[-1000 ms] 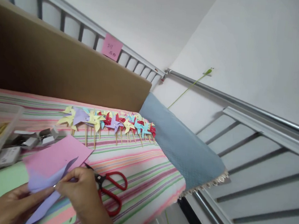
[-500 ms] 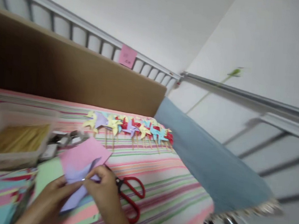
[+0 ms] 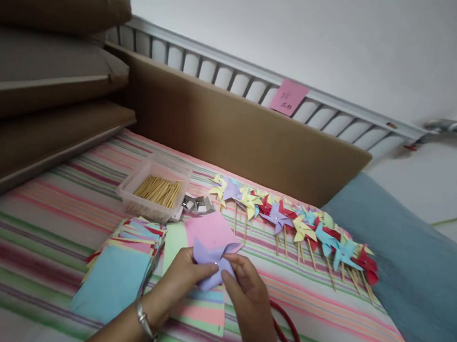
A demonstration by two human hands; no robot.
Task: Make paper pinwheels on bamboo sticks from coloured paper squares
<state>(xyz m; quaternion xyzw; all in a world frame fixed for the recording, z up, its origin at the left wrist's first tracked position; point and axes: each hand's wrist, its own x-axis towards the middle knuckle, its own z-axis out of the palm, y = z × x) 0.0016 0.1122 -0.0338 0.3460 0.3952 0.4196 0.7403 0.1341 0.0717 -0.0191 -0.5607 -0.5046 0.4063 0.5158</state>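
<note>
A purple paper pinwheel with folded-in blades is held between my two hands over some coloured sheets. My left hand pinches it from the left, thumb by a small pale dot at its centre. From the right, my right hand grips another part of it with thumb and fingers. Beneath lie a pink sheet, a green sheet and more coloured paper. Red-handled scissors lie partly hidden behind my right forearm.
A stack of coloured paper lies left, near a clear plastic box of thin wooden sticks. Small metallic items sit beside the box. Finished pinwheels on sticks line the right. A cardboard panel stands behind; brown bundles are stacked left.
The view has swung left, bringing the paper stack and brown bundles into sight. Both hands stay on the purple pinwheel, whose blades now look more gathered toward the centre.
</note>
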